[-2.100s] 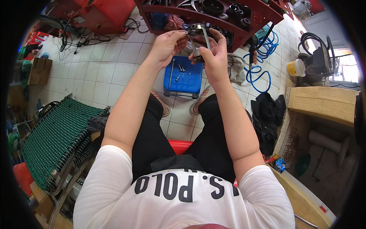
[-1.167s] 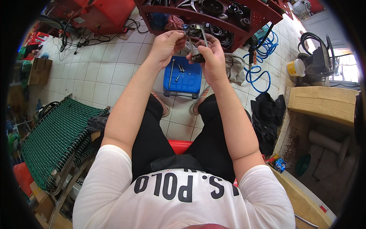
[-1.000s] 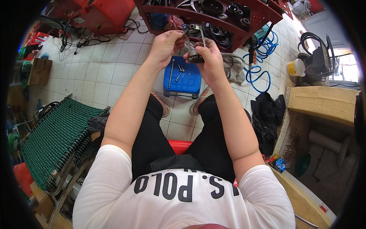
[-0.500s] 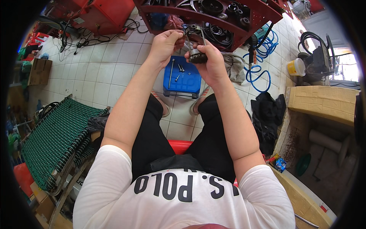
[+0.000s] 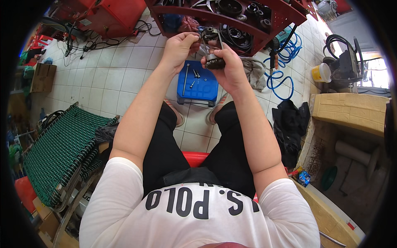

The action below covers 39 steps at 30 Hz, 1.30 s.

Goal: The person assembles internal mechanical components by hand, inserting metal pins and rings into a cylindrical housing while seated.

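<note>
My right hand point(image 5: 227, 66) grips a metal assembly point(image 5: 214, 61) with a dark toothed round base, thin upright rods and a dark top piece. My left hand point(image 5: 175, 51) is closed at the assembly's upper left, thumb and index finger pinched on something too small to make out. Below both hands, a blue plastic stool point(image 5: 198, 89) bears a long bolt point(image 5: 186, 82), several shorter bolts point(image 5: 196, 74) and a small ring point(image 5: 205, 80).
A red metal cart point(image 5: 277, 16) holding dark parts stands ahead. Blue hose point(image 5: 281, 89), a grey rag point(image 5: 258, 74) and black cloth point(image 5: 289, 128) lie rightward, beside a cardboard-covered ledge point(image 5: 347, 111) and yellow-white bucket point(image 5: 321, 73). A green woven folding chair point(image 5: 68, 149) is leftward.
My right hand has shifted slightly left and turned the assembly, so its dark toothed base shows more fully. My left hand stays pinched in much the same place.
</note>
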{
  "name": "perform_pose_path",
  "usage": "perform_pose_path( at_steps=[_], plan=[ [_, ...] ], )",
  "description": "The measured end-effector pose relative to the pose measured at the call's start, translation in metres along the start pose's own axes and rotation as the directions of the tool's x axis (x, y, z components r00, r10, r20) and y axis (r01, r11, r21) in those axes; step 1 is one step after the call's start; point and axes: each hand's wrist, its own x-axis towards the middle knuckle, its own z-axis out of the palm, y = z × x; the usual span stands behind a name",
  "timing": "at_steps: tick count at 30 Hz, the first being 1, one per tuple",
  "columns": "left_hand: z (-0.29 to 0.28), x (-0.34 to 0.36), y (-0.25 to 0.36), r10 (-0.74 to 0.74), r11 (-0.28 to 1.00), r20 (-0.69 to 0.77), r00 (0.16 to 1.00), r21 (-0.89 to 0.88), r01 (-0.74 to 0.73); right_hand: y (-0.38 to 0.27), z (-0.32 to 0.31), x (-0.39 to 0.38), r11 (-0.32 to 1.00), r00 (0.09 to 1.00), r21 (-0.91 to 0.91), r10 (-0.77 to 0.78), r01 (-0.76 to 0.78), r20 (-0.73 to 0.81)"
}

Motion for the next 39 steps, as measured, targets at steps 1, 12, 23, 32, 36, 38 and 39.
perform_pose_path(
  at_steps=[1,12,23,32,36,38,39],
  plan=[
    [-0.0001,0.0001,-0.0006,-0.003,1.000,0.000,1.000,0.006,0.003,-0.0002,0.0002,-0.0005,1.000,1.000,-0.003,0.005,-0.005,-0.011],
    [0.0038,-0.0014,-0.0020,0.014,1.000,-0.020,1.000,-0.008,-0.014,0.0075,0.0012,0.0023,0.995,0.992,-0.041,-0.092,0.089,-0.086],
    [0.0059,-0.0024,-0.0016,0.027,0.999,-0.045,0.999,-0.026,-0.028,0.0039,-0.0043,0.0023,0.989,0.989,-0.055,-0.139,0.136,-0.059],
    [0.0044,-0.0014,-0.0030,0.029,0.999,-0.050,0.998,-0.013,-0.030,0.0023,0.0007,0.0000,0.981,0.988,-0.123,-0.152,0.147,-0.028],
    [0.0071,-0.0026,-0.0022,0.018,1.000,-0.043,0.999,-0.001,-0.018,0.0059,0.0002,0.0006,0.964,0.979,-0.184,-0.201,0.193,-0.028],
    [0.0079,-0.0028,-0.0021,0.018,1.000,-0.038,0.999,-0.007,-0.018,0.0080,0.0003,0.0021,0.943,0.964,-0.207,-0.265,0.261,0.011],
    [0.0071,-0.0027,-0.0022,0.018,1.000,-0.039,0.999,-0.007,-0.018,0.0082,0.0005,0.0024,0.943,0.964,-0.206,-0.264,0.261,0.011]
  ],
)
